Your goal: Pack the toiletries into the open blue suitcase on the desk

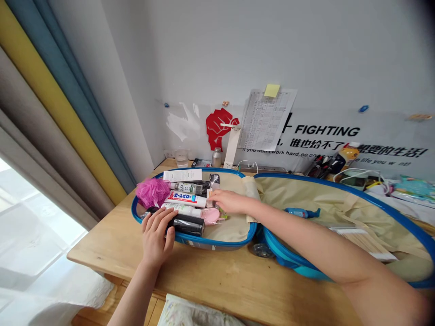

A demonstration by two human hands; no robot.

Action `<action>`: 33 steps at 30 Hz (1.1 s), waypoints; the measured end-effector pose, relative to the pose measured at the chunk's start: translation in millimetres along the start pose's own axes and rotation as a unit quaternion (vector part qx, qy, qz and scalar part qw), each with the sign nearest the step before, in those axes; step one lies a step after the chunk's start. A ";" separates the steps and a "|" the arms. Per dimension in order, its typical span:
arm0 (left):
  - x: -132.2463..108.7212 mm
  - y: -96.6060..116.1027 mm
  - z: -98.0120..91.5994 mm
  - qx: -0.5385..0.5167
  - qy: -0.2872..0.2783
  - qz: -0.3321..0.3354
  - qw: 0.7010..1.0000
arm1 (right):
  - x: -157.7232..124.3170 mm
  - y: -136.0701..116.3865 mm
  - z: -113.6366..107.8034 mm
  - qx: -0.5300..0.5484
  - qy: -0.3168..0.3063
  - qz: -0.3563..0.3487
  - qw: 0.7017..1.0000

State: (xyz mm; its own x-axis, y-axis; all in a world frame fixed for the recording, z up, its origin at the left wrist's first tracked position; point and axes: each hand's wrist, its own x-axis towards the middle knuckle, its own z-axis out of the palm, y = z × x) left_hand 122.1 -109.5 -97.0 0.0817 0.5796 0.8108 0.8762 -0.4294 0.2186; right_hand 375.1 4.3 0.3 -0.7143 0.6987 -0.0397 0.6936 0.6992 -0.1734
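- The left hand (157, 235) lies palm down, fingers loosely spread, across the near end of a black tube (188, 224). It rests on the tube without closing round it.
- The black tube lies on its side along the near rim of the left half of an open blue suitcase (217, 242), which sits on the wooden bench (220, 280).
- The right hand (226, 200) reaches across the suitcase's middle into the same half, its fingers curled down over small items at the cap end of a white tube with red and blue lettering (186, 198). I cannot tell whether it grips anything.
- A pink oval item (210, 215) lies just beside the black tube's far end, below the right hand.
- Behind the white tube lie further tubes and, at the back rim, a long white box (182, 174).
- A pink bath pouf (152, 191) fills the left corner of that half.
- The right half of the suitcase, lined in beige, holds a blue toothbrush-like item (302, 212), near the right forearm.
- Behind the suitcase on the bench stand a small metal bottle (216, 157), a white lamp (232, 145) and an orange bottle (345, 156).
- On the wall are a red fist sticker (219, 127) and a printed sheet (267, 118) with a yellow sticky note (272, 90).
- Striped curtains (50, 113) hang at the left.
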 end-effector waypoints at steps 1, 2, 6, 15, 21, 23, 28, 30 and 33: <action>-0.3 -0.4 -0.1 -0.001 0.000 0.001 1.000 | -3.7 3.1 -12.7 0.004 0.007 0.009 1.000; -0.6 -0.8 -0.1 -0.002 0.001 0.002 1.000 | -8.5 8.4 -26.9 0.011 0.017 0.019 1.000; -1.7 -2.4 0.6 -0.010 0.003 -0.001 1.000 | -42.4 48.7 -81.8 0.013 0.069 0.106 0.992; 0.3 -0.4 1.0 -0.006 0.012 0.005 1.000 | -156.7 145.5 -42.9 -0.012 -0.058 0.301 0.952; -0.3 -0.4 -0.1 -0.003 0.004 0.000 1.000 | -182.0 165.5 -17.0 -0.002 -0.075 0.321 0.944; -0.2 0.0 -0.8 0.000 0.000 -0.002 1.000 | -181.2 165.2 -16.3 0.002 -0.076 0.320 0.944; 1.1 2.0 -2.1 -0.002 0.005 0.002 1.000 | -175.9 164.5 -33.7 -0.003 -0.047 0.322 0.946; 1.0 2.2 -2.0 -0.006 0.007 0.000 1.000 | -171.0 163.3 -49.7 -0.004 -0.028 0.324 0.946; -0.2 1.3 -1.3 -0.011 0.007 -0.003 1.000 | -153.7 149.1 -75.0 -0.008 0.010 0.323 0.946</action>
State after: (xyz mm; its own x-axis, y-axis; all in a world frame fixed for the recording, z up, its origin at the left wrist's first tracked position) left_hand 122.7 -111.1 -96.1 0.0690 0.5721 0.8173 0.8658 -0.4414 0.2358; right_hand 595.2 12.5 54.4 -0.1393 0.9837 -0.1137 0.9864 0.1277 -0.1036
